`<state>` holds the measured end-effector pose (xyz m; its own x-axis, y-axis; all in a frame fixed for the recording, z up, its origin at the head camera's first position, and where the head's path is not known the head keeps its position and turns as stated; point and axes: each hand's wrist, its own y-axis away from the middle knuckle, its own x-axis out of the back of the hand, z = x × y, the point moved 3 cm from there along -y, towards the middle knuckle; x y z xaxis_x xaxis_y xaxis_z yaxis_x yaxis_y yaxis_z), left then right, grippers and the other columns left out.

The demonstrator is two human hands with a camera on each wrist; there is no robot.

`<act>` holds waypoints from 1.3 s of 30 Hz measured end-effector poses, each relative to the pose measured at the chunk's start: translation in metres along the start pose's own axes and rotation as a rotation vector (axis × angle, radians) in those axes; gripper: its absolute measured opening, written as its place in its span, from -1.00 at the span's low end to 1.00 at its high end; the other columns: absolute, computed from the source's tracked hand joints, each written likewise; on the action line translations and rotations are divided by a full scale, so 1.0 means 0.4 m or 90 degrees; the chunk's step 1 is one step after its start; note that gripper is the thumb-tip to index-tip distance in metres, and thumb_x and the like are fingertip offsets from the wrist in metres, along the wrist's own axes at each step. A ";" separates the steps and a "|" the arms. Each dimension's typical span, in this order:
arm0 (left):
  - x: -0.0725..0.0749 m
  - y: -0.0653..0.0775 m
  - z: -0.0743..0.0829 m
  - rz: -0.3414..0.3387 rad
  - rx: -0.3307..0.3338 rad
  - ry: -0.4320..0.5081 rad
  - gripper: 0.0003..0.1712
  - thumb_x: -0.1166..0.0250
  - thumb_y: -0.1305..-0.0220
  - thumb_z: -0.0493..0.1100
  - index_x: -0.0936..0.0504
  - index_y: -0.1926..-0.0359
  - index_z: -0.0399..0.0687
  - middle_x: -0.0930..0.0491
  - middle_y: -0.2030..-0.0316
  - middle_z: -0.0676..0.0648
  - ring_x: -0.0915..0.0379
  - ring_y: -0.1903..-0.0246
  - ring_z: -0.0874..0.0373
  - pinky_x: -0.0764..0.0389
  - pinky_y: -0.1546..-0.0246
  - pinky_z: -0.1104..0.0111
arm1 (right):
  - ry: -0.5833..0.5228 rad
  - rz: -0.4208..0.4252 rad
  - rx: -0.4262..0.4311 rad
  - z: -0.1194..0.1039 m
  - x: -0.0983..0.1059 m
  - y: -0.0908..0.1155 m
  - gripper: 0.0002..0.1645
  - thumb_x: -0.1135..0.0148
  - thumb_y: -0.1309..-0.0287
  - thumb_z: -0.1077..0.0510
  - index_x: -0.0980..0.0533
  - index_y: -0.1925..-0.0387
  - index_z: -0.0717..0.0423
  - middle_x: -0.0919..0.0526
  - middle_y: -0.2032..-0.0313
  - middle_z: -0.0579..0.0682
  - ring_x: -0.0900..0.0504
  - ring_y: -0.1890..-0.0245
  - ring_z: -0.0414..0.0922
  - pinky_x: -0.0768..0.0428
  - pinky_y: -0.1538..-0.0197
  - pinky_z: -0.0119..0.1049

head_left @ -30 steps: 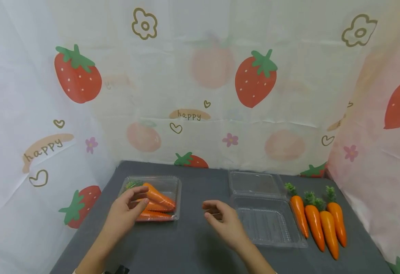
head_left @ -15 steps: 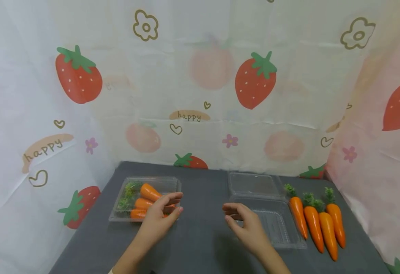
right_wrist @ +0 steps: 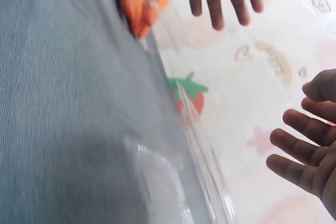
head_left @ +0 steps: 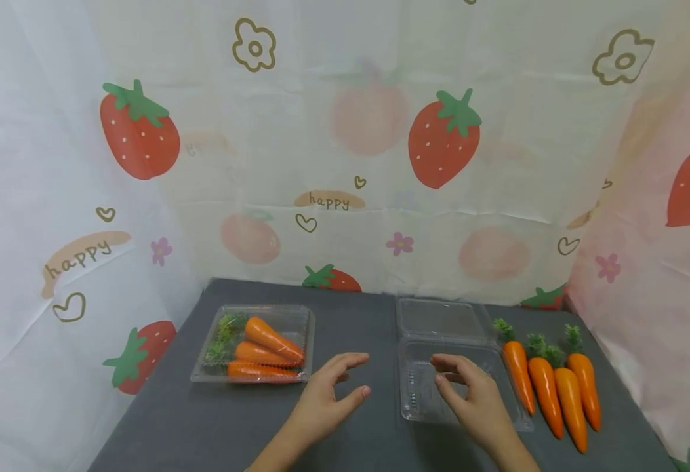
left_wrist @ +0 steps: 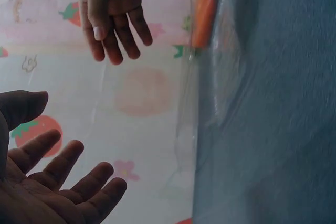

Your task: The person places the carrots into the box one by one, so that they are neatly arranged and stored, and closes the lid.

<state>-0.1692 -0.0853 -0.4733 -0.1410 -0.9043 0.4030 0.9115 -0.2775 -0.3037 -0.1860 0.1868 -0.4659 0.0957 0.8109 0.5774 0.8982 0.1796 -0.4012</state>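
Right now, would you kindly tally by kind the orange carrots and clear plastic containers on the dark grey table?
Loose orange carrots with green leafy tops: 4
Orange carrots visible inside the closed container: 3
Closed clear rectangular plastic container: 1
Open clear rectangular plastic container: 1
Total: 9
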 end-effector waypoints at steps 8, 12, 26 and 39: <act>-0.094 -0.011 0.003 -0.027 -0.046 -0.022 -0.42 -0.40 -0.37 -0.02 -0.51 -0.37 0.11 -0.49 -0.35 0.02 -0.41 -0.35 0.03 -0.49 -0.32 0.00 | 0.069 0.026 -0.048 0.057 0.074 0.030 -0.67 -0.32 -0.39 0.12 -0.59 -0.15 0.01 -0.71 -0.07 -0.09 -0.70 -0.02 -0.10 -0.73 -0.02 -0.19; -0.127 -0.014 0.002 -0.035 -0.045 -0.022 -0.38 -0.43 -0.33 -0.06 -0.50 -0.38 0.10 -0.46 -0.38 0.06 -0.37 -0.39 0.03 -0.46 -0.35 -0.01 | 0.089 0.036 -0.057 0.081 0.106 0.046 -0.66 -0.31 -0.39 0.14 -0.59 -0.15 0.05 -0.72 -0.06 -0.05 -0.70 -0.01 -0.08 -0.72 -0.01 -0.29; -0.209 -0.033 -0.012 -0.026 -0.040 -0.024 -0.26 -0.44 -0.31 0.07 -0.44 -0.43 0.03 -0.37 -0.44 0.02 -0.34 -0.41 -0.04 -0.45 -0.34 -0.08 | 0.143 0.112 -0.053 0.162 0.204 0.067 -0.66 -0.34 -0.35 0.19 -0.62 -0.12 0.18 -0.74 -0.04 0.08 -0.59 0.04 -0.45 -0.48 0.04 -0.76; -0.263 -0.044 -0.035 -0.001 -0.013 -0.034 -0.15 -0.49 -0.22 0.14 -0.43 -0.45 -0.03 -0.34 -0.47 -0.01 -0.29 -0.44 -0.10 -0.42 -0.34 -0.16 | 0.143 0.092 -0.178 0.252 0.244 0.058 -0.50 -0.23 -0.45 0.11 -0.49 -0.30 0.27 -0.65 -0.14 0.31 -0.68 -0.05 0.23 -0.75 0.10 -0.22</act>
<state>-0.1757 0.0100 -0.5225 -0.1217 -0.8855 0.4485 0.9034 -0.2860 -0.3196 -0.1988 0.3262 -0.4907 0.2938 0.6684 0.6833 0.9478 -0.1111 -0.2989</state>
